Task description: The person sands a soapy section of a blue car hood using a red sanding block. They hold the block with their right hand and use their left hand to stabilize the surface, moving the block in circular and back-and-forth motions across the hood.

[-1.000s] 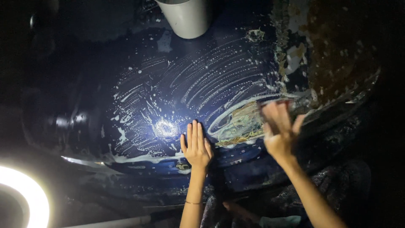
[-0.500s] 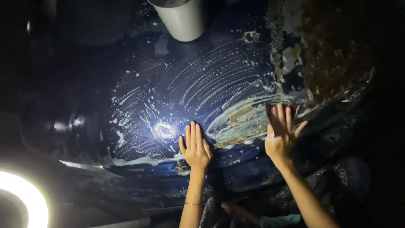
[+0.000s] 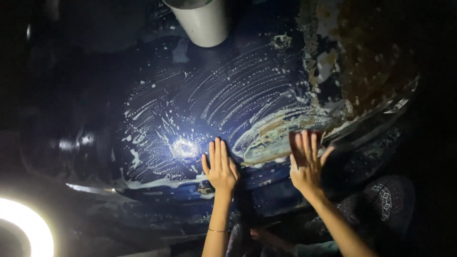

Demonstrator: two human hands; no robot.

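A dark blue curved metal panel [image 3: 157,81] fills the head view, wet with white soapy streaks [image 3: 238,95]. My left hand [image 3: 220,166] lies flat on the panel's lower part, fingers straight, holding nothing. My right hand [image 3: 305,162] presses flat against the panel to the right, on a worn patch where paint is rubbed to pale and brown [image 3: 271,131]. A dark thin sheet [image 3: 307,134] shows under its fingertips, held against the surface.
A large rusty, flaking area [image 3: 371,62] covers the panel's upper right. A white cylindrical container [image 3: 204,24] stands at the top. A bright ring light [image 3: 24,228] glows at bottom left. Patterned dark fabric [image 3: 385,200] lies at lower right. Surroundings are dark.
My right hand has slid left and slightly down along the worn patch, from a blurred stroke to a flat press. My left hand has stayed in place.
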